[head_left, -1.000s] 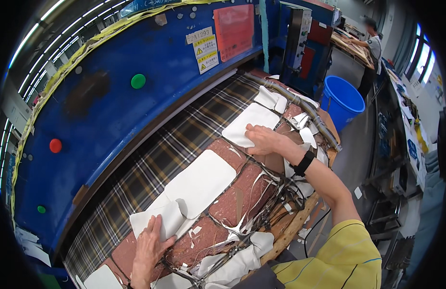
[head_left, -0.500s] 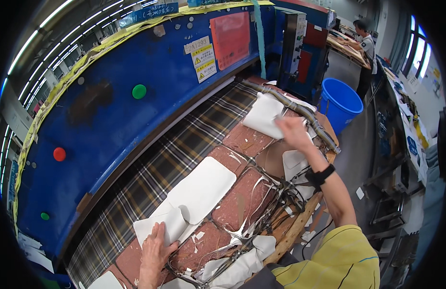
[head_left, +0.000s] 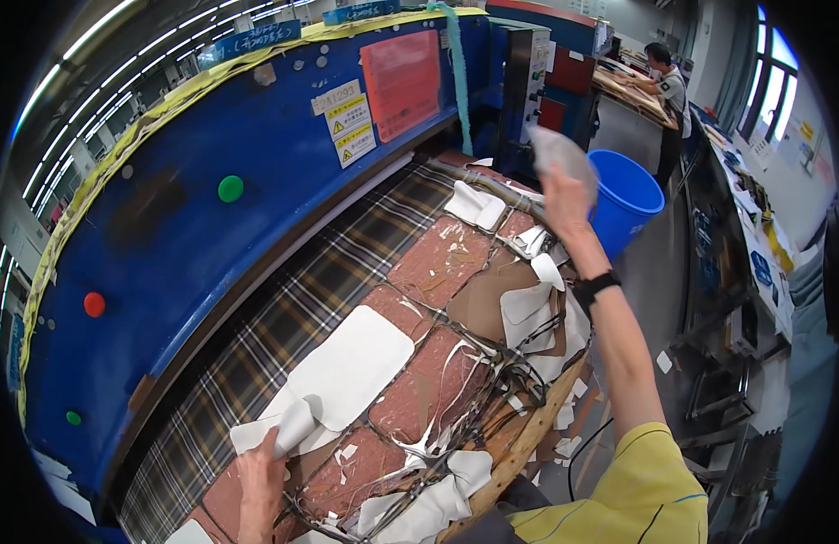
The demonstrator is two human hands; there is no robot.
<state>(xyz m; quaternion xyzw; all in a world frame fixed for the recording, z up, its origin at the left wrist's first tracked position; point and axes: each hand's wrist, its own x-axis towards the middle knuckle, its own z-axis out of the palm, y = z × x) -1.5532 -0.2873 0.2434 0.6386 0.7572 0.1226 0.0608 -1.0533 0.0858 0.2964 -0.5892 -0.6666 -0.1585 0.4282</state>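
My right hand (head_left: 566, 204) is raised at the far right end of the table, beside the blue bin (head_left: 626, 195). It grips a thin greyish-white piece (head_left: 557, 152), smeared by motion. Lower left, my left hand (head_left: 259, 471) pinches the edge of a curled white sheet (head_left: 297, 424). This sheet lies against a larger flat white sheet (head_left: 360, 358) with rounded corners. Under them are reddish-brown pads (head_left: 433, 381), and dark plaid cloth (head_left: 292, 308) runs along the far side. A folded white piece (head_left: 476, 205) rests near the far end.
A long blue machine panel (head_left: 184, 199) with coloured buttons stands behind the cloth. White scraps (head_left: 424, 508) and tangled dark strips (head_left: 519, 372) crowd the near wooden edge (head_left: 501, 471). A person (head_left: 673, 100) works at another table, far right.
My right hand has risen off the far end of the table with a thin piece in its grip. My left fingers have curled onto the sheet's edge. The view has shifted slightly.
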